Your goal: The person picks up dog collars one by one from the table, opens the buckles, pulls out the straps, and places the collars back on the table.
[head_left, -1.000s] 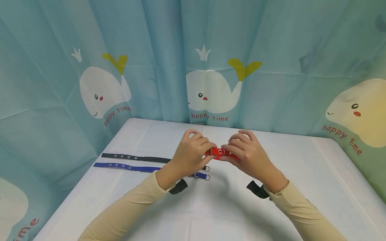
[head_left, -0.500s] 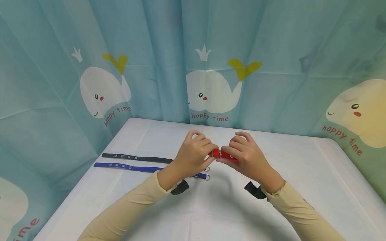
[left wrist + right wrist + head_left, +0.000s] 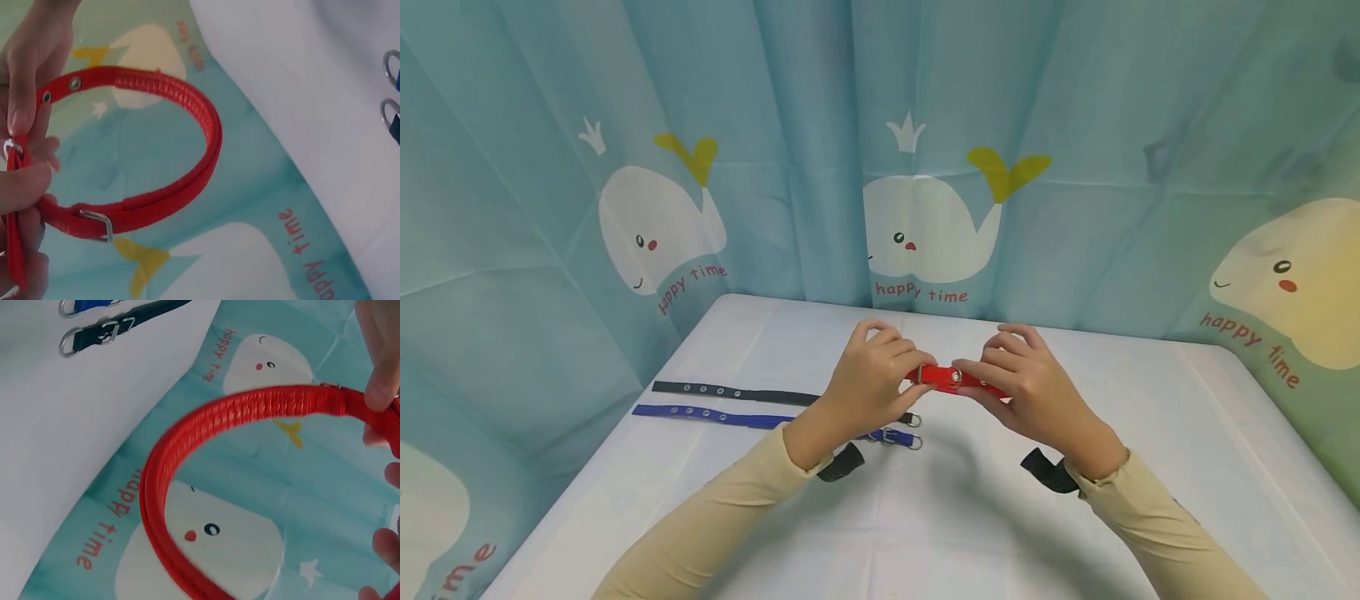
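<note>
A red collar (image 3: 942,378) is held above the table, bent into a wide loop. My left hand (image 3: 867,379) pinches it between thumb and fingers beside its metal loop; my right hand (image 3: 1028,385) pinches the strap a short way to the right. Between the hands a metal eyelet (image 3: 956,377) shows. In the left wrist view the collar (image 3: 215,140) has a padded lining, eyelets (image 3: 75,83) near the right hand and a rectangular metal loop (image 3: 103,226). The right wrist view shows the curved collar (image 3: 153,481), with the right fingers (image 3: 386,544) at the frame's edge.
A black collar (image 3: 775,396) and a blue collar (image 3: 715,415) lie side by side on the white table (image 3: 1075,533), left of centre, with metal rings at their right ends. Behind the table hangs a blue curtain (image 3: 805,208) printed with whales.
Over the last half second my hands have drawn slightly apart, the right one moving right and the left one left. More of the red strap now shows between them.
</note>
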Available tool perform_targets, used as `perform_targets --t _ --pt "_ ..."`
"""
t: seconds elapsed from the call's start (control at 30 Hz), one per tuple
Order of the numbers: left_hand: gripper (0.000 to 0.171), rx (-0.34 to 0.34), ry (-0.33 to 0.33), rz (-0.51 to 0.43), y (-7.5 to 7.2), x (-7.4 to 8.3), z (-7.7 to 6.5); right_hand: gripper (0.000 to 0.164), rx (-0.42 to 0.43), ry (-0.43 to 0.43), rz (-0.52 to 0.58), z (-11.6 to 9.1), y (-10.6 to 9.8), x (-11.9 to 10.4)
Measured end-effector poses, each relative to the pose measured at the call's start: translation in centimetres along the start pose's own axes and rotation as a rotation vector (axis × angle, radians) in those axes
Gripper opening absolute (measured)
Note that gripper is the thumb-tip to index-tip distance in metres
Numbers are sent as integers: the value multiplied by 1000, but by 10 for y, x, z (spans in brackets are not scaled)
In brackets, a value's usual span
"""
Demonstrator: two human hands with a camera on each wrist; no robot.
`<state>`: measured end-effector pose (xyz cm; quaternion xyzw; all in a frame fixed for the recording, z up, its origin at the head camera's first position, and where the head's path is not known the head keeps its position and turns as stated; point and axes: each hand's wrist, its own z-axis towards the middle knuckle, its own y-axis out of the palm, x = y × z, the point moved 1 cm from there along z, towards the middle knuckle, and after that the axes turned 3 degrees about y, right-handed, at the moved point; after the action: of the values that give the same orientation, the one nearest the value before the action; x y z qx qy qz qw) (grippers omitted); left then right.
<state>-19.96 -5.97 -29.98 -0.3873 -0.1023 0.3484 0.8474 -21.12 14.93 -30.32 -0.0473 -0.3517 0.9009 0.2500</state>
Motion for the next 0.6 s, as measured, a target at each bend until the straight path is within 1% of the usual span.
perform_targets --t 0.13,0.27,0.43,0.5,0.6 --pt "19 -18 16 18 2 3 2 35 2 -4 10 2 3 -4" --pt "17 -25 16 33 4 6 3 37 5 -11 -14 4 6 -6" --pt "16 -20 17 39 4 6 3 28 -5 -5 -30 6 6 -7" --pt "16 -19 9 44 4 4 2 25 -18 3 -39 7 5 -5" --pt "18 -13 -23 41 2 0 1 28 -24 23 -42 6 1 -3"
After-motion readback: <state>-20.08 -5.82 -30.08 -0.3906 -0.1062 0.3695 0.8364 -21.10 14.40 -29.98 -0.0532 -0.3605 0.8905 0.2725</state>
